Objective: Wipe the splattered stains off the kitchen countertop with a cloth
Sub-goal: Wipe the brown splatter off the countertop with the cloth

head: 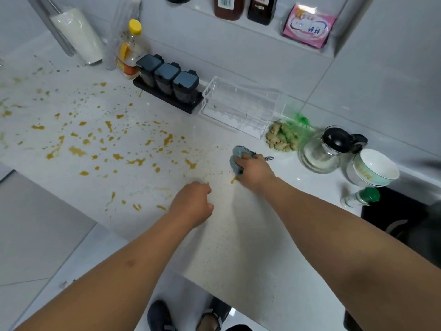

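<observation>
A white speckled countertop point(238, 235) is covered with orange-brown splattered stains point(112, 144) across its left and middle. My right hand point(255, 172) presses down on a grey-blue cloth point(239, 155), gripping it at the right edge of the stained area; one stain point(235, 179) lies just beside the hand. My left hand point(193, 203) rests on the counter as a closed fist, holding nothing, just left of and nearer than the right hand. The patch of counter nearest me under my arms shows only faint specks.
Along the back wall stand an oil bottle point(128, 48), three black seasoning jars point(167, 78), a clear plastic box point(241, 107), ginger point(282, 137), a glass teapot point(327, 149), stacked bowls point(372, 168) and a green-capped bottle point(361, 198). A black cooktop point(396, 216) lies at right.
</observation>
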{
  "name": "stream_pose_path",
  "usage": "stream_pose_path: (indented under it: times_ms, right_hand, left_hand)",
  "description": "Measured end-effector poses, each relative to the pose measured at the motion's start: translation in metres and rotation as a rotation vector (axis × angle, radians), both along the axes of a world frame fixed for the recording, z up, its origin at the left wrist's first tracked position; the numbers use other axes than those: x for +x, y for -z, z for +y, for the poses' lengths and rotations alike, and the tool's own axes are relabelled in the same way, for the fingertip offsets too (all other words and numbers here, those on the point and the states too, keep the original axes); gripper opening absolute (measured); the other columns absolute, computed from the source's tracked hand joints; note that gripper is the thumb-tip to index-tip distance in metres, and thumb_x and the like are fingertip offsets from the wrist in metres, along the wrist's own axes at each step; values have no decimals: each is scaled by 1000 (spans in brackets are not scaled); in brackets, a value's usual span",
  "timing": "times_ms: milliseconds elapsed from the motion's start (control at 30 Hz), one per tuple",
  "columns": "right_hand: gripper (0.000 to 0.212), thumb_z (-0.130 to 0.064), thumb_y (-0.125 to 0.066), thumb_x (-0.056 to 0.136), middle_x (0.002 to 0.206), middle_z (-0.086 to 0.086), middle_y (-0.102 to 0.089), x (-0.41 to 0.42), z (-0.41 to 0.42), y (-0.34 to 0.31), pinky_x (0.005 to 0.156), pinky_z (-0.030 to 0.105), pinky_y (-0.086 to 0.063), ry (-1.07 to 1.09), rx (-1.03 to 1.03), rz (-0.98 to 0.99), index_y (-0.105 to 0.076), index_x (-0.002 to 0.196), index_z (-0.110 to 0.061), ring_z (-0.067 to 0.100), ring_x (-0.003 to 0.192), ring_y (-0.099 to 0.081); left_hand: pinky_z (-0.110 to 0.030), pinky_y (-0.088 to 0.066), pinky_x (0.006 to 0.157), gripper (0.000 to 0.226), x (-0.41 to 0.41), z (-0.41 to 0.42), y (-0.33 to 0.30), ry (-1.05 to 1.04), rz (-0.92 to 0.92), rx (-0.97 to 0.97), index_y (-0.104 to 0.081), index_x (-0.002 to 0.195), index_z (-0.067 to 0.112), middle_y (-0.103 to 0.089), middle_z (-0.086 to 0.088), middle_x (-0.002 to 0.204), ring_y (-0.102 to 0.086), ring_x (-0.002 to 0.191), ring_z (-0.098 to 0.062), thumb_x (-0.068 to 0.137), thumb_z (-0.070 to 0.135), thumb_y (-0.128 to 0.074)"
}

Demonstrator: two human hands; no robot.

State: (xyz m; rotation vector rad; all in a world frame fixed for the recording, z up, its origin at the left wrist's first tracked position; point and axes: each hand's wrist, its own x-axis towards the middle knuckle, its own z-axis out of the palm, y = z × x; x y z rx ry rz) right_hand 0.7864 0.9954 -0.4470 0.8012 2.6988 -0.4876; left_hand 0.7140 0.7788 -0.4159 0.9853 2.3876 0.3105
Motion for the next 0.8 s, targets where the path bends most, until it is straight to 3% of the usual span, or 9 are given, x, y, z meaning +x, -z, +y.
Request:
stream_pose_path:
  times_ms: [167,267,400,533,600,800]
  right_hand:
    - [49,-26,-46,97,149,3,-44,39,3,6,98,47,-49,173,62,-64,-44,147,-26,38,135,-33]
    - [49,-27,-43,100,145,9,-45,32,-13,7,98,44,-47,295,70,-79,-40,149,-19,37,132,-36]
    - [44,-24,-44,98,142,12,-48,18,-35,7,100,42,-45,205,58,-62,-47,142,-17,39,127,-39]
    - [48,-25,-50,96,152,1,-43,33,-57,7,103,42,-45,46,17,4,-49,144,-23,36,135,-33]
    - [52,-23,-52,96,156,-3,-39,57,-56,8,100,43,-48,-3,26,-1,-48,147,-27,32,139,-32]
    - [53,-18,-42,100,157,9,-36,104,-10,0,95,47,-51,349,79,-146,-36,152,-23,34,140,-34]
  left_hand:
    - [-36,-47,104,47,17,-5,0,52,-20,-7,-58,138,20,-53,-2,140,-52,124,-21,94,31,-66]
    - [-35,-45,103,46,30,-10,3,124,-24,-12,-58,139,19,-53,-1,142,-51,126,-21,95,29,-64]
    - [-37,-49,101,46,36,-14,5,250,-44,-118,-62,134,14,-50,-5,142,-53,124,-25,90,26,-69]
    - [-37,-48,96,33,39,-14,5,335,20,-177,-62,121,8,-44,-8,138,-45,121,-27,93,26,-66]
    - [-39,-45,99,35,42,-14,5,375,56,-200,-57,125,6,-39,-11,141,-40,125,-31,99,31,-60]
    - [-39,-35,104,35,50,-11,3,500,192,-302,-50,132,2,-41,-17,141,-37,126,-34,105,24,-47]
